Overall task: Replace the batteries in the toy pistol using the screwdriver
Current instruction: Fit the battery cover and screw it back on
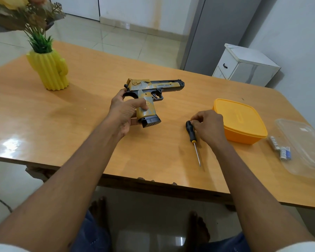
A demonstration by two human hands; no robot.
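Pistol (154, 88) yellow, silver-patched (black magazine)

Wooden table (91, 135): vase (50, 70), screwdriver (194, 138), orange box (244, 122), lid (305, 148), batteries (280, 147)

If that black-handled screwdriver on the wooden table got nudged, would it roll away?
Probably somewhat: the black-handled screwdriver has a rounded handle and thin steel shaft, lying flat on the smooth, glossy wooden table. The right hand pinching its handle should steady it.

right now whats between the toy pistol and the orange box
In the head view, the screwdriver and the right hand gripping its handle lie between the toy pistol and orange box.
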